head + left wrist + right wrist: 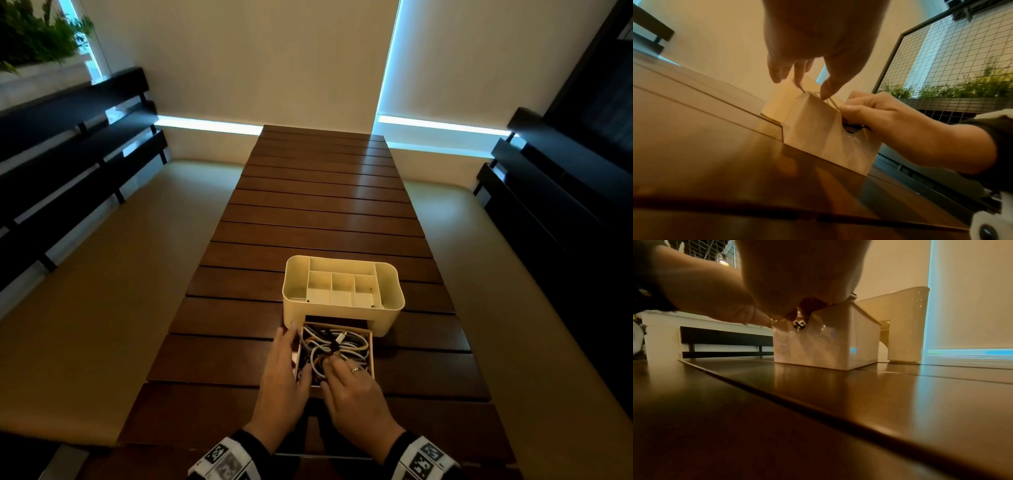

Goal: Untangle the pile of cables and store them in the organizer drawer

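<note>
A cream organizer (390,318) with several empty top compartments stands on the wooden table (308,212). Its drawer (370,353) is pulled out toward me and is filled with a bundle of white, black and orange cables (342,346). My left hand (289,353) lies along the drawer's left wall with straight fingers; its thumb touches a cable (831,102) at the rim. My right hand (337,370), with a ring on it, curls its fingers down into the cables at the drawer's near end. In the right wrist view, cables (799,324) show through the notch of the drawer front (828,340).
Cushioned benches (120,274) with dark slatted backs run along both sides of the table. Behind the organizer (906,321) the slatted tabletop stretches to a wall with blinds. A wire grid panel (951,56) and plants stand off to the side.
</note>
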{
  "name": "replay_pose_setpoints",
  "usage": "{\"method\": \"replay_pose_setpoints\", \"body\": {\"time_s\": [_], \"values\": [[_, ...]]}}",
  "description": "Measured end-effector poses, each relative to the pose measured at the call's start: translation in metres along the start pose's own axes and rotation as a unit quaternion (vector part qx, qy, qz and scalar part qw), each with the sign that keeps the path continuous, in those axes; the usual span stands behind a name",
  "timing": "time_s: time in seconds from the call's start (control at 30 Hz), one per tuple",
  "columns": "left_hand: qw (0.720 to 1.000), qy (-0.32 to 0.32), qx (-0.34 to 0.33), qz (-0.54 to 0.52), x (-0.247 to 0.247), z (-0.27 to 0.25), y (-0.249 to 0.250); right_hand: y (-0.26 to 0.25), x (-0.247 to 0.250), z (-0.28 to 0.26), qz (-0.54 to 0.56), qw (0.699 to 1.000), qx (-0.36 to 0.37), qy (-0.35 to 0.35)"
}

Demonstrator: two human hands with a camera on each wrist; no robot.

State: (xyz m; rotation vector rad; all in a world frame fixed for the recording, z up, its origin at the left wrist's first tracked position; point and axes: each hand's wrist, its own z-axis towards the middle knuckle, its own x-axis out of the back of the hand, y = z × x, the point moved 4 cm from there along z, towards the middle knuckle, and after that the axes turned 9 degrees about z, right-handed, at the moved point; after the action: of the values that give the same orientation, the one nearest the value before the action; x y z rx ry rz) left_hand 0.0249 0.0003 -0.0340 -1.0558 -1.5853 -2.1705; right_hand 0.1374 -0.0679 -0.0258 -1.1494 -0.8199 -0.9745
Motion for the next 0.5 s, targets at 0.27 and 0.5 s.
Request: {"method": "replay_pose_setpoints", "body": {"time_s": [0.27,0.5], "values": [[0.98,0.077,-0.183,0.006,0.017,0.001,-0.003,0.011,0.011,0.002,0.003,0.999,-0.029,-0.03],[0.961,-0.074,-0.235,0.124,0.007,-0.027,-0.019,0.023,0.013,0.002,0.189,0.981,-0.048,0.01]]}}
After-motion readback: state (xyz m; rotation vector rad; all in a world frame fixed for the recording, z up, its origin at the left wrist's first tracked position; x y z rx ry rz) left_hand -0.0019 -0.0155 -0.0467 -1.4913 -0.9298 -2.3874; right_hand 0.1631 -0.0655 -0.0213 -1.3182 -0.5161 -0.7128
